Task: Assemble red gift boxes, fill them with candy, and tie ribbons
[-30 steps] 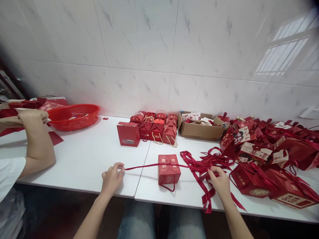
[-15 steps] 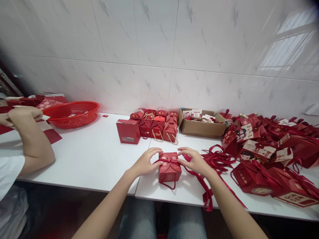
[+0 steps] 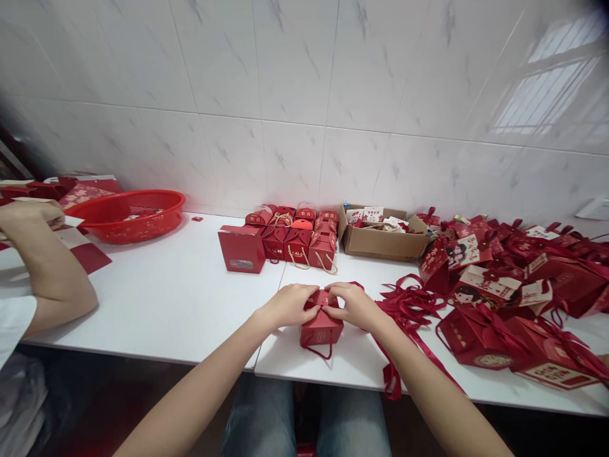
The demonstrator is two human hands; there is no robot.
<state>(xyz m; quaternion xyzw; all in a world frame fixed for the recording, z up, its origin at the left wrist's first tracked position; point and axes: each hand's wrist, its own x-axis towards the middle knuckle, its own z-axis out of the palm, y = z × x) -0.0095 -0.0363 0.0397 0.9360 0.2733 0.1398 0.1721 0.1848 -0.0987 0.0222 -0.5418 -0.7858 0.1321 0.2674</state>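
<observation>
A small red gift box (image 3: 321, 332) stands near the front edge of the white table (image 3: 181, 304). My left hand (image 3: 287, 305) and my right hand (image 3: 354, 305) meet on top of it, fingers pinched on the red ribbon (image 3: 333, 289) that crosses the box's lid. The ribbon's end trails to the right into a loose heap of red ribbons (image 3: 409, 304), and one strand hangs over the table edge. What the fingertips do under the palms is hidden.
Behind stand a windowed red box (image 3: 242, 248), a cluster of small red boxes (image 3: 304, 238) and a cardboard box (image 3: 383, 238). Many red gift boxes (image 3: 514, 298) pile at right. A red basket (image 3: 126, 214) sits far left, beside another person's arm (image 3: 45, 266).
A second ago my hands were wide apart, stretching the ribbon across the box. They have come together on the box's top, and the ribbon is gathered between them.
</observation>
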